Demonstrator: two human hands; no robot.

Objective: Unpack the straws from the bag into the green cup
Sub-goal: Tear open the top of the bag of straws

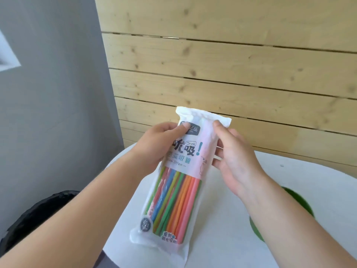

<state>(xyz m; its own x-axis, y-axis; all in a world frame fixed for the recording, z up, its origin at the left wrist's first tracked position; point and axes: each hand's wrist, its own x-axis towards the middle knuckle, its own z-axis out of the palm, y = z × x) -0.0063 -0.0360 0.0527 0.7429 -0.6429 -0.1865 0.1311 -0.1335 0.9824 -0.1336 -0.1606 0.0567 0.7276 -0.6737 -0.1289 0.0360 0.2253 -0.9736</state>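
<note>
I hold a sealed plastic bag of straws (190,157) upright above the white table (222,238). Its top half is white and pink with printed text. Through the clear lower half show several coloured straws (173,202): green, blue, orange, pink. My left hand (156,146) grips the bag's upper left edge, thumb on the front. My right hand (231,157) holds the upper right edge with the fingers behind it. The green cup (299,200) stands on the table at the right, mostly hidden by my right forearm.
A wall of pale wooden planks (231,64) rises behind the table. A grey wall (54,113) is on the left. A black bin with a bag liner (38,213) sits low on the left, beside the table's rounded edge.
</note>
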